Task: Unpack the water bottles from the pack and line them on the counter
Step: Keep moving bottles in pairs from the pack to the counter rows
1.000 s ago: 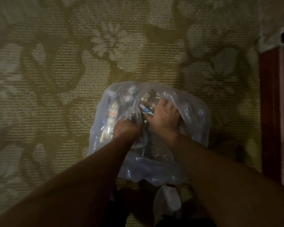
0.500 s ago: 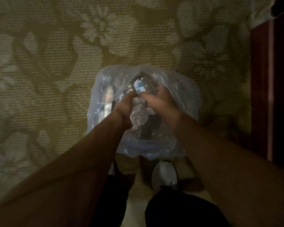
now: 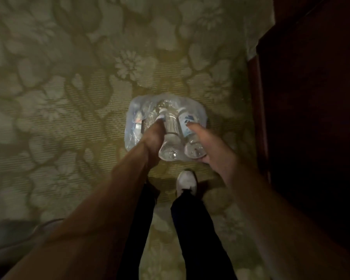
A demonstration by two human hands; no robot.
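2 bare forearms reached down from the near edge over dark trouser legs [image 3: 192, 223] and a white shoe [image 3: 186, 182]. Left hand [image 3: 152, 138] had its grip closed around 1 clear bottle [image 3: 169, 142], base toward the camera. Right hand [image 3: 211, 146] had its grip wrapped on a 2nd bottle [image 3: 190, 138] with a blue-white label, thumb across the label. Both bottles were lifted, side by side, just above the plastic pack [image 3: 133, 122]. Pack sat on the floral carpet [image 3: 69, 98] beyond the shoe, more bottles dimly inside, count unclear. Dark wooden furniture [image 3: 311, 118] stood at right.
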